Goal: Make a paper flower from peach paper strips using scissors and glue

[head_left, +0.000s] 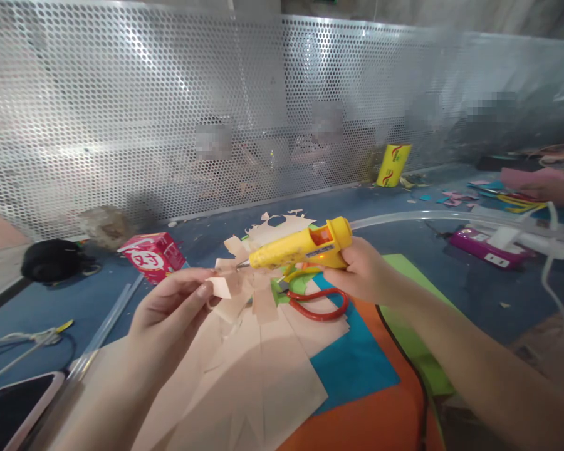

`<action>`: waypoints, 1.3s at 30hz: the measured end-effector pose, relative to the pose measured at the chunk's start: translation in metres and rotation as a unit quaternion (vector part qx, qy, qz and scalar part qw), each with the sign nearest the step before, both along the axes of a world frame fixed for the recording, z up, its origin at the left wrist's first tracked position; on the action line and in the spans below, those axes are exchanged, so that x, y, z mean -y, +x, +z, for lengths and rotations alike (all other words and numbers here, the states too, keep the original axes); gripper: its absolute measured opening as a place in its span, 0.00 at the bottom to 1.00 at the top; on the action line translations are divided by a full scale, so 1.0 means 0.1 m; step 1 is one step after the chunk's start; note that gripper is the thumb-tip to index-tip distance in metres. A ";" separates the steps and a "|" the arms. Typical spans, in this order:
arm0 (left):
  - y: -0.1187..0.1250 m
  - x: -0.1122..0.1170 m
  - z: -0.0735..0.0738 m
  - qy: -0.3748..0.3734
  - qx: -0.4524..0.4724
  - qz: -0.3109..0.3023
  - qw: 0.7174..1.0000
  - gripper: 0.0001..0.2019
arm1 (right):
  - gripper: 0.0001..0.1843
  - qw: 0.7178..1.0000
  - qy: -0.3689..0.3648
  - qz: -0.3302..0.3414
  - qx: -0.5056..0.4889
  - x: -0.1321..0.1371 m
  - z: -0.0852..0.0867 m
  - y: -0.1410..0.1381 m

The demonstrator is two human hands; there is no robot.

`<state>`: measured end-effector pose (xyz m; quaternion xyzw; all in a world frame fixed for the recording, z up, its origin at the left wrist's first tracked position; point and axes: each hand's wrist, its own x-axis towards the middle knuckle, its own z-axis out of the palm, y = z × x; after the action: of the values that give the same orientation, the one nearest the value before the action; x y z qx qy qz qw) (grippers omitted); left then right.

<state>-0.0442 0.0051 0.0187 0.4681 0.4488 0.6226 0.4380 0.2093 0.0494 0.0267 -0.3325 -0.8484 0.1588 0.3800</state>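
My right hand (364, 272) grips a yellow hot glue gun (303, 245) by its handle, nozzle pointing left. My left hand (172, 307) pinches a small pale pink paper piece (220, 288) between thumb and fingers, just left of the nozzle tip. Below both hands lie long pale pink paper strips (258, 369) fanned out on the blue table (474, 288). Red-handled scissors (317, 302) rest on blue paper (352, 360) beneath the gun, beside orange paper (371, 419) and green paper (416, 351).
A pink carton (153, 255) and a black object (51, 260) sit at the left. A phone (16, 407) lies at the lower left. A perforated metal screen (169, 113) walls off the back. A purple device (486, 247), clear tubing (427, 217) and a yellow roll (393, 165) stand on the right.
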 end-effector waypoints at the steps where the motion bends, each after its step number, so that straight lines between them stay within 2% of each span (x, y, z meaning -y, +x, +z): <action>1: 0.00 0.00 0.00 0.000 -0.002 -0.001 1.000 0.11 | 0.07 1.000 0.005 -0.008 0.003 0.00 -0.01 0.00; 3: 0.01 0.00 0.00 0.003 -0.003 -0.001 1.000 0.11 | 0.08 1.000 0.004 -0.015 0.006 0.00 -0.01 0.00; 9: -0.01 -0.01 -0.01 0.009 -0.009 0.004 1.000 0.12 | 0.15 0.999 -0.032 0.030 0.010 0.03 0.03 0.00; 22: -0.01 -0.02 0.00 -0.006 0.002 0.016 1.000 0.12 | 0.05 1.000 0.003 0.017 0.021 0.04 0.03 0.01; 30: 0.00 0.00 0.01 -0.006 0.012 0.004 1.000 0.11 | 0.04 0.999 0.018 0.006 0.038 0.03 0.01 0.01; 35: 0.00 0.00 0.00 0.005 0.015 0.002 1.000 0.10 | 0.07 0.999 0.006 -0.002 0.042 0.02 0.00 0.01; 39: 0.00 -0.01 0.00 0.010 0.018 -0.001 1.000 0.10 | 0.13 0.999 -0.035 0.012 0.032 0.03 0.02 0.00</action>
<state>-0.0443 0.0060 0.0186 0.4617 0.4344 0.6346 0.4420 0.2095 0.0465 0.0287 -0.3402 -0.8580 0.1820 0.3391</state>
